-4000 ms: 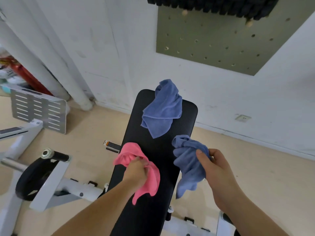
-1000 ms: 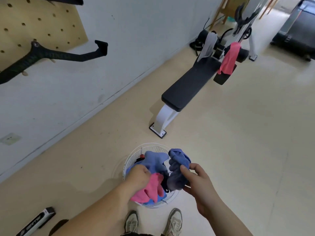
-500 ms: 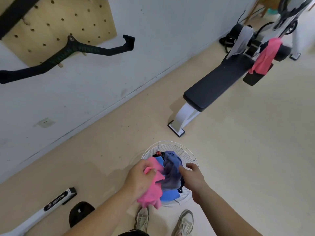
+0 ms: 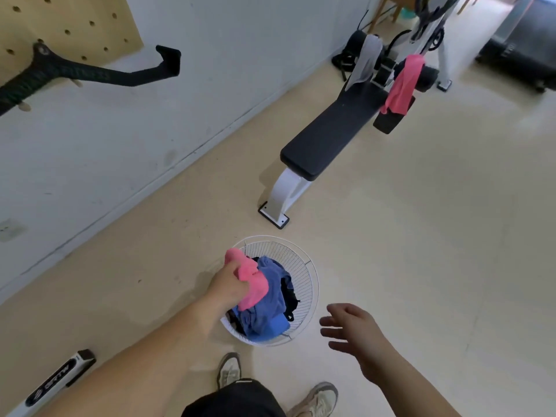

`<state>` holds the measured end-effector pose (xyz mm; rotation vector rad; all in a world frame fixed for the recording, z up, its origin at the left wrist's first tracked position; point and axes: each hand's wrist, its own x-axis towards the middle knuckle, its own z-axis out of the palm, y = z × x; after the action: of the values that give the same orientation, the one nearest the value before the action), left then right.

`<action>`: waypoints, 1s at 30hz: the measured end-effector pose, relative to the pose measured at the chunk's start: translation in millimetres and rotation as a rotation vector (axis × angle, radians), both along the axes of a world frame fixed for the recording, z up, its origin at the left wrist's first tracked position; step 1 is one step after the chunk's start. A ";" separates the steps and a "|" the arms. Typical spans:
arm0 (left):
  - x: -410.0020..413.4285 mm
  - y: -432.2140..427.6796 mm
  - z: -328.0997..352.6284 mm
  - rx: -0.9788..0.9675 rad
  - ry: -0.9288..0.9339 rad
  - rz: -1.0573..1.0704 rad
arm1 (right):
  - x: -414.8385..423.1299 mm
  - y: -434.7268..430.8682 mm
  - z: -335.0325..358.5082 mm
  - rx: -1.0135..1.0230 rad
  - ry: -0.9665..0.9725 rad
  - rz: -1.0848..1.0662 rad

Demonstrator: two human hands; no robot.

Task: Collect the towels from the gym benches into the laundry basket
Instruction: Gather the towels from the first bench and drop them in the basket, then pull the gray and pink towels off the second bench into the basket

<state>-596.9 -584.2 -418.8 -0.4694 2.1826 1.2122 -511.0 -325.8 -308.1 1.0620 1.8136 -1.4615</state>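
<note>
A white wire laundry basket [image 4: 310,275] stands on the floor in front of my feet, holding blue towels [image 4: 270,296]. Over its left rim, my left hand [image 4: 228,288] is closed on a pink towel [image 4: 252,281]. To the right of the basket my right hand [image 4: 355,335] hovers with fingers spread and nothing in it. Further back, a black flat gym bench [image 4: 328,133] on a white leg carries a grey towel [image 4: 365,61] and a second pink towel [image 4: 401,84] draped over its far end.
A white wall runs along the left with a pegboard [image 4: 60,28] and a black bar handle [image 4: 90,75] hung on it. A white equipment foot [image 4: 57,376] lies at lower left. A black treadmill [image 4: 523,49] stands far right. Open beige floor lies right of the bench.
My right hand has let go of the blue towel, which now lies in the basket, and has drawn back to the right. My left hand still holds the pink towel over the basket.
</note>
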 end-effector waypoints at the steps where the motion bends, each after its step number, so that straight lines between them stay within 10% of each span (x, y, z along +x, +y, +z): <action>1: 8.7 1.7 -4.7 -0.028 -0.048 -0.042 | -5.4 0.4 4.8 -0.016 0.048 0.038; 15: 103.0 241.2 35.8 0.119 -0.203 0.132 | 33.3 250.1 71.8 -0.047 0.344 -0.221; 30: -111.7 459.0 97.3 0.264 0.074 0.152 | -164.3 438.0 75.4 -0.138 0.429 -0.391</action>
<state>-708.6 -125.2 -321.4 -0.4913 2.0363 1.5978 -675.3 112.2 -232.6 1.1423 1.8111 -2.1540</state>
